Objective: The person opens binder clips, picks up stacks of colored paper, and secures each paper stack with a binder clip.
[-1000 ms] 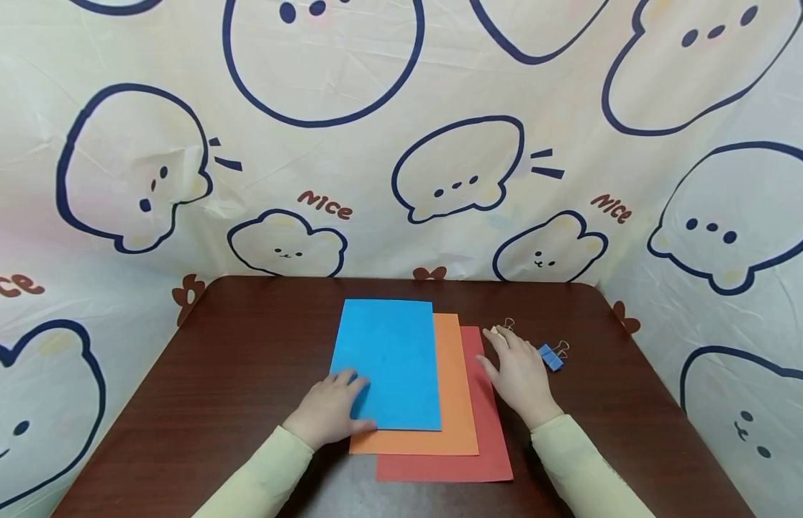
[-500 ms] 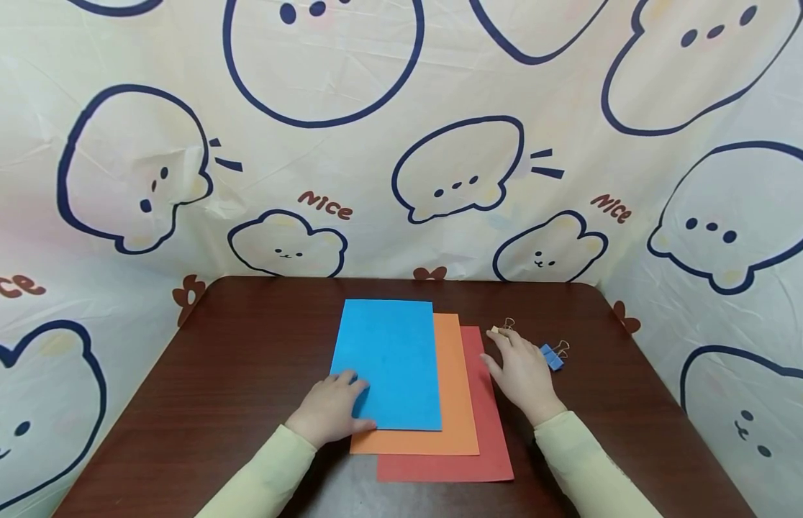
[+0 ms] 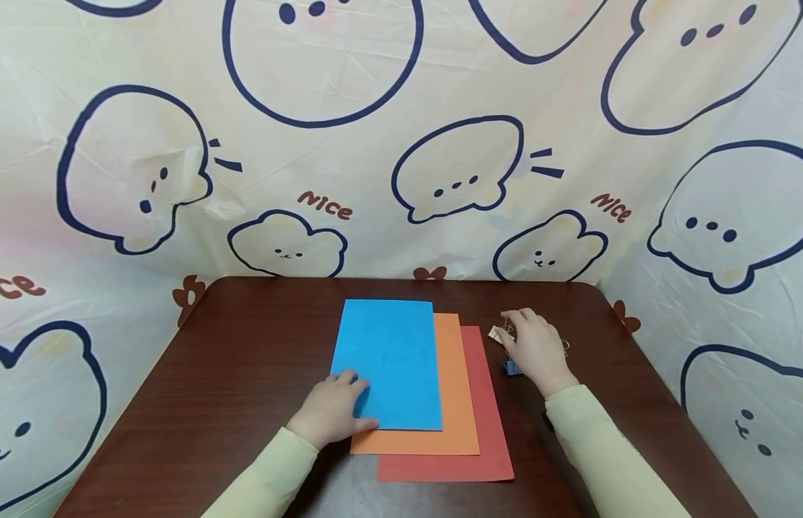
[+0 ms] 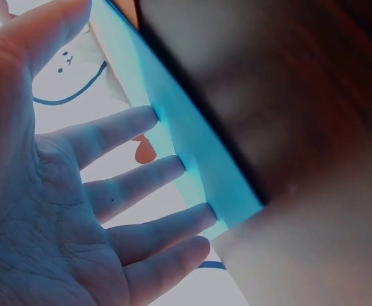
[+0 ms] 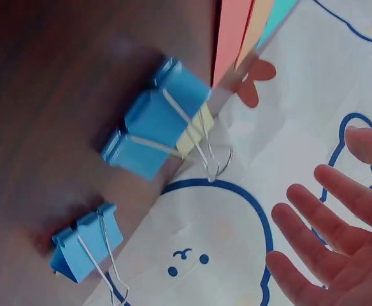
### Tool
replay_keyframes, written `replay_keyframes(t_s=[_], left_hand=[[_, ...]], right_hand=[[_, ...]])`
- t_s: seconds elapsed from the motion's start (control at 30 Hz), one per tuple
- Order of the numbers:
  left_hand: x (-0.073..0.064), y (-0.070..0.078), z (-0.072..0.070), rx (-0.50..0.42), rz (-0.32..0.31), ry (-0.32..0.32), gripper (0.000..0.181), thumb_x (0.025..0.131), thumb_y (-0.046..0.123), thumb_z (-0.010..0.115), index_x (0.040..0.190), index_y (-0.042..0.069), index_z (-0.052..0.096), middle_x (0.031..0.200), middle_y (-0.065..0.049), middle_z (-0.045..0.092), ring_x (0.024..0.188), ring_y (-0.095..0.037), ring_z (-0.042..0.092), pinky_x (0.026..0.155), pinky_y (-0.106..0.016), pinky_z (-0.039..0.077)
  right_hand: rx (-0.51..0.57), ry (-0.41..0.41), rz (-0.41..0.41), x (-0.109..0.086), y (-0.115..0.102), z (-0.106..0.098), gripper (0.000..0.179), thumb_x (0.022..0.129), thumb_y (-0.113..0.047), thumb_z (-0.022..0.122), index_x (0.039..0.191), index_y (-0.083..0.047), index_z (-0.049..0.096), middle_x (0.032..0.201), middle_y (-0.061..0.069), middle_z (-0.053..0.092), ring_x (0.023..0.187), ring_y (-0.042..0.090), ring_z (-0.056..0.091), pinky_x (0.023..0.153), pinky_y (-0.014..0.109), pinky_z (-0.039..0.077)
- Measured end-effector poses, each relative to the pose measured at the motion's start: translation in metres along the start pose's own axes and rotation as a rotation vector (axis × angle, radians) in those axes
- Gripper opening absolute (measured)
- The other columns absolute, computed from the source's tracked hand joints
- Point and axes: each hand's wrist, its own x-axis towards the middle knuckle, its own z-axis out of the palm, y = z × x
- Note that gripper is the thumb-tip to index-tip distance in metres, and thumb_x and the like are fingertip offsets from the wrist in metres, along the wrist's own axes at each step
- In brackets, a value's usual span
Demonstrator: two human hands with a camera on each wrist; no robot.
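My left hand (image 3: pixel 330 410) rests at the lower left edge of a blue sheet of paper (image 3: pixel 398 345). In the left wrist view its fingers are spread and straight, with the fingertips at the blue sheet. An orange sheet (image 3: pixel 458 403) and a red sheet (image 3: pixel 492 432) lie staggered beneath the blue one. My right hand (image 3: pixel 536 352) is over the binder clips right of the papers, fingers loosely bent and holding nothing. A cream binder clip (image 3: pixel 494 334) and a blue binder clip (image 3: pixel 514 368) show around it; the hand hides part of the group.
Seen from the right wrist, blue binder clips (image 5: pixel 157 121) stand close together beside the cream one, with another blue clip (image 5: pixel 87 245) apart. The dark brown table (image 3: pixel 259 345) meets a cartoon-print cloth (image 3: pixel 369 158) along its back and sides.
My right hand has shifted right and slightly back, off the cream clip and over the blue clips. My left hand and the papers have stayed put.
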Motion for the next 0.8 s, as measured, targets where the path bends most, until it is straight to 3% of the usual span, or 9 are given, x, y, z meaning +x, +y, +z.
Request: replay_keyframes(t_s=[0.27,0.8], left_hand=[[0.000,0.003,0.004,0.039,0.009,0.037,0.065,0.081,0.049,0.085,0.125,0.005,0.068,0.120,-0.019,0.061,0.100,-0.037,0.063,0.088,-0.053,0.057],[0.000,0.007,0.000,0.015,-0.002,0.022,0.068,0.079,0.046,0.088,0.127,0.004,0.066,0.120,-0.020,0.059,0.097,-0.037,0.062,0.087,-0.054,0.056]], right_hand=[[-0.008,-0.030,0.027,0.013,0.008,0.008,0.030,0.099,-0.026,0.070,0.118,-0.004,0.072,0.112,0.018,0.069,0.095,0.035,0.068,0.082,0.054,0.057],[-0.089,-0.156,0.065,0.036,0.027,0.025,0.036,0.100,-0.024,0.068,0.126,0.000,0.067,0.122,0.025,0.065,0.106,0.042,0.066,0.088,0.058,0.055]])
